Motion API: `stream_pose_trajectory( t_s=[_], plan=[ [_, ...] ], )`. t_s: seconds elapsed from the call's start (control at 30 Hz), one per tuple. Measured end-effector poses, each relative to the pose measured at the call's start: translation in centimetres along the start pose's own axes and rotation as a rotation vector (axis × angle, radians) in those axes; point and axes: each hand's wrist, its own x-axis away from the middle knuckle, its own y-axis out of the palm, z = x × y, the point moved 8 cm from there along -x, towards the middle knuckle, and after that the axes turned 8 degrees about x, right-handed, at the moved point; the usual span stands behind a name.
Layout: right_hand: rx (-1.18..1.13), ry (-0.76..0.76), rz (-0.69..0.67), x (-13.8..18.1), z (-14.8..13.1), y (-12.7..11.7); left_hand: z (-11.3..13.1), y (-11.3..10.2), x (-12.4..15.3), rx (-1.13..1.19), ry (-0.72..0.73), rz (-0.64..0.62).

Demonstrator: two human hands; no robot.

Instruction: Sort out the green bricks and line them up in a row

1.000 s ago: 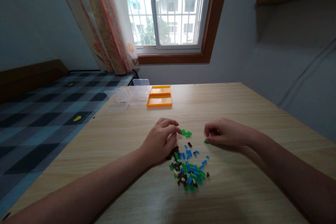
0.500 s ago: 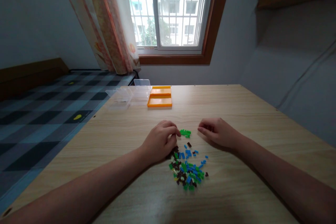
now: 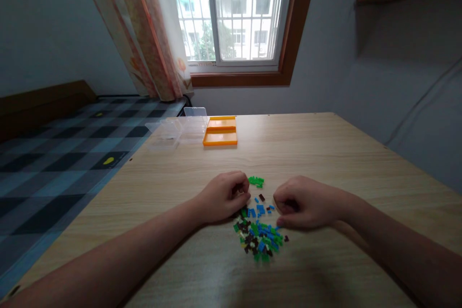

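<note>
Small toy building bricks point(image 3: 262, 240) in blue, green, dark brown, white and yellow lie in a loose pile on the table. My left hand point(image 3: 225, 197) rests at the pile's upper left edge, fingers curled and thumb close to the index finger; whatever it may hold is hidden. At the pile's right edge my right hand point(image 3: 306, 202) is curled, its thumb and fingertips down by the blue bricks point(image 3: 260, 209). Its fingers hide anything between them. Just beyond my left fingertips sits a small group of bright green bricks point(image 3: 256, 181).
An orange two-section tray point(image 3: 221, 143) stands toward the back of the wooden table point(image 3: 325, 149). Clear plastic containers point(image 3: 164, 134) are left of it. A bed with a checked cover point(image 3: 72, 149) adjoins the table's left side, and a window point(image 3: 245, 14) is behind.
My right hand has moved down toward the blue bricks at the pile's right edge. My left hand has drawn back slightly from the green group, its fingers curling in.
</note>
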Motion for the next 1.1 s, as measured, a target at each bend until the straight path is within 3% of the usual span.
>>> stream_pose_trajectory(
  t_s=[0.27,0.47,0.7,0.97,1.1],
  plan=[
    [0.031,0.004,0.006,-0.2,0.2,0.2,-1.9,0.4,-0.2,0.270,-0.130,-0.129],
    [-0.090,0.042,0.044,-0.3,0.9,-0.1,-2.6,0.8,0.2,0.479,-0.223,-0.213],
    [-0.261,0.025,0.070,-0.6,2.0,0.4,-0.8,0.1,0.0,0.276,-0.006,-0.350],
    [-0.239,0.027,0.078,-0.6,2.0,0.2,-0.5,0.3,0.1,0.139,0.042,-0.354],
    [-0.248,0.035,0.082,-0.7,1.9,0.2,-0.8,0.3,0.2,0.194,0.033,-0.338]
  ],
)
